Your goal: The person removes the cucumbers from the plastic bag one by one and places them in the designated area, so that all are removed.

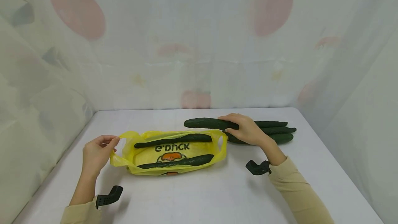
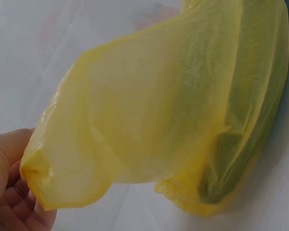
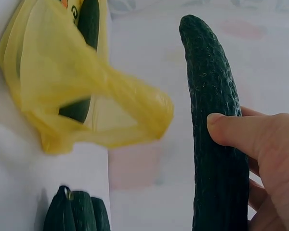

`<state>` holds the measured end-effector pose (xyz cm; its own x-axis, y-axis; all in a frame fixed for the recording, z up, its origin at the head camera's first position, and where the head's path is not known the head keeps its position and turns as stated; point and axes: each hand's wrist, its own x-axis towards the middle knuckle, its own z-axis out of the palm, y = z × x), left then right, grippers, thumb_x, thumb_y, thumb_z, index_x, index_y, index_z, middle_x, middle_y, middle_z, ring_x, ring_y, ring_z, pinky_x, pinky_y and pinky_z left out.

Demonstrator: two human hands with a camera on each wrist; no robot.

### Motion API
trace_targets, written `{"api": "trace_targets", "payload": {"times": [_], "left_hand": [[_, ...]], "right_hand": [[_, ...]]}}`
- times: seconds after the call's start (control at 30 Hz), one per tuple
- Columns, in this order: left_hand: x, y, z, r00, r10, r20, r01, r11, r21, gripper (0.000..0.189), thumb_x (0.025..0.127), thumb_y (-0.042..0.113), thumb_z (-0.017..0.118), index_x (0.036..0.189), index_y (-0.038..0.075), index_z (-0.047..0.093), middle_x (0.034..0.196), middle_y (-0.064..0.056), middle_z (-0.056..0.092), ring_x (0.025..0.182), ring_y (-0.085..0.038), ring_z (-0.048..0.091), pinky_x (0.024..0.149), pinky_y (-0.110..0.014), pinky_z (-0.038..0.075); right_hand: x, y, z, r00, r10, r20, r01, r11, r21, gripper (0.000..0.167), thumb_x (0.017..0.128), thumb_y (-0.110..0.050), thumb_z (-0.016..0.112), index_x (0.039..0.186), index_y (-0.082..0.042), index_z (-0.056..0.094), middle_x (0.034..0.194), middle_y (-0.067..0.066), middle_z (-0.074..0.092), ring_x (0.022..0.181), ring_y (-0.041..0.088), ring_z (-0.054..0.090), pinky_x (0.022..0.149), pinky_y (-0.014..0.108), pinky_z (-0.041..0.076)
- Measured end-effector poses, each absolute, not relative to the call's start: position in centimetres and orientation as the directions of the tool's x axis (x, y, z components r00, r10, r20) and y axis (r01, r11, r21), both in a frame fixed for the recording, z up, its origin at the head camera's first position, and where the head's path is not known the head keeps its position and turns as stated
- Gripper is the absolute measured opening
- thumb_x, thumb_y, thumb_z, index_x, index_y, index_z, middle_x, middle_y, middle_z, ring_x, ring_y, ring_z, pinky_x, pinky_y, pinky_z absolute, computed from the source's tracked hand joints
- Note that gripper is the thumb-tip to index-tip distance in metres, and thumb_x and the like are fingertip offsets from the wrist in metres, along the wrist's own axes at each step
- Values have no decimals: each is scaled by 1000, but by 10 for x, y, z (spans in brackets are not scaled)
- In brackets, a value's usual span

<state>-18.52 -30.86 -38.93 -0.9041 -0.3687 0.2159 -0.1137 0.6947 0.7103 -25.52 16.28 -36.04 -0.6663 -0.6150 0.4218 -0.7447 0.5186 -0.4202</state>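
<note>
A yellow plastic bag (image 1: 146, 155) lies on the table with its mouth spread, and two cucumbers lie inside: one along the far side (image 1: 174, 139), one along the near side (image 1: 177, 162). My left hand (image 1: 97, 153) pinches the bag's left handle between thumb and fingers; in the left wrist view the handle (image 2: 62, 178) stretches out from the fingertips. At the bag's far right, my right hand (image 1: 245, 129) grips a cucumber (image 1: 203, 123) raised off the table. Thumb and fingers wrap that cucumber (image 3: 214, 91) in the right wrist view, apart from the bag's right handle (image 3: 144, 108).
To the right, several more cucumbers (image 1: 281, 138) lie side by side, partly behind my right hand. White fabric with printed fruit (image 1: 199, 72) hangs behind the white table (image 1: 199, 196). Each wrist carries a black camera mount (image 1: 109, 197).
</note>
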Motion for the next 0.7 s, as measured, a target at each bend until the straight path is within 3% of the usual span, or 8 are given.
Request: {"api": "trace_targets", "payload": {"times": [0.47, 0.7], "left_hand": [[-185, -310, -389, -905, -378, 195, -127, 679, 723, 42, 85, 47, 59, 100, 9, 68, 70, 7, 64, 60, 0, 56, 46, -23, 43], [-184, -311, -390, -903, -384, 191, -136, 679, 721, 42, 86, 47, 58, 101, 9, 68, 73, 2, 66, 61, 0, 56, 47, -22, 43]], "right_hand": [[-252, 206, -372, -677, -546, 493, -732, 572, -372, 49, 77, -2, 71, 123, -10, 57, 119, 5, 61, 110, 22, 56, 89, 38, 47], [-250, 223, -380, -692, -527, 494, -714, 604, -355, 51, 76, -1, 72, 124, -10, 57, 118, 6, 61, 107, 23, 57, 84, 39, 49]]}}
